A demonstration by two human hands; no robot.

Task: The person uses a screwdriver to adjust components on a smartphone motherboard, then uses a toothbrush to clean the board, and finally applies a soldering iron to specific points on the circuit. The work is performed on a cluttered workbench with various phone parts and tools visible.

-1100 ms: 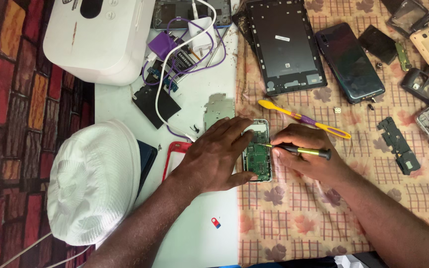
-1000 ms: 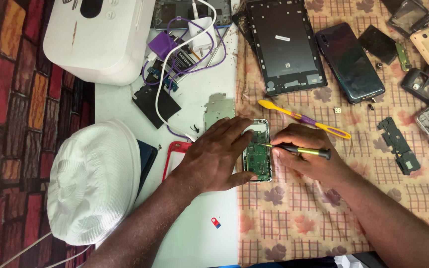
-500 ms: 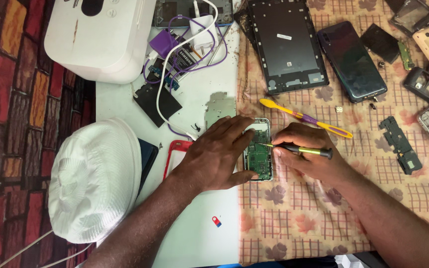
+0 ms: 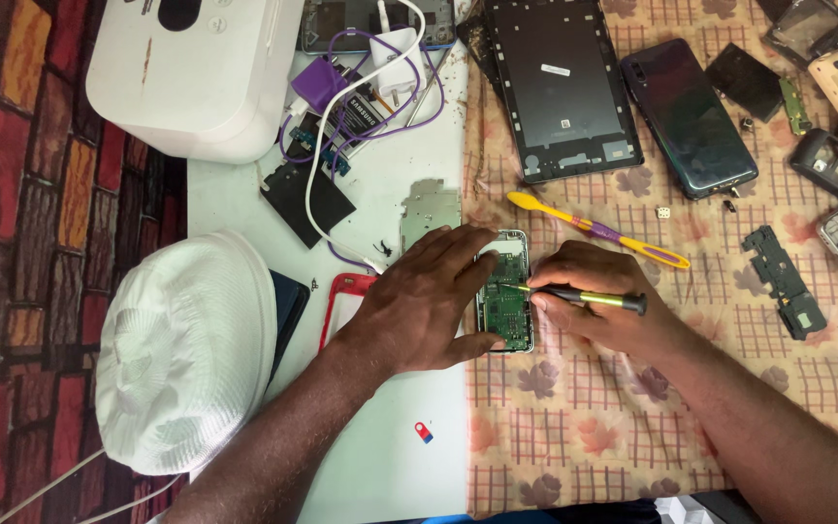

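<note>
An opened small phone (image 4: 504, 299) with a green circuit board showing lies at the edge of a patterned cloth. My left hand (image 4: 429, 301) presses down on its left side and holds it steady. My right hand (image 4: 598, 306) grips a thin screwdriver (image 4: 589, 297) with a yellow-green shaft and dark handle. The tip rests on the circuit board near the phone's middle.
A yellow and purple toothbrush (image 4: 598, 230) lies just beyond my right hand. A tablet back cover (image 4: 560, 87), a dark phone (image 4: 686, 116) and several phone parts (image 4: 783, 281) lie at the back right. A white cap (image 4: 186, 349), a white device (image 4: 196, 68), a charger with cables (image 4: 361, 87) sit left.
Both hands stay on the phone and the screwdriver; the screwdriver tip has shifted only slightly on the board. The view has drifted a little.
</note>
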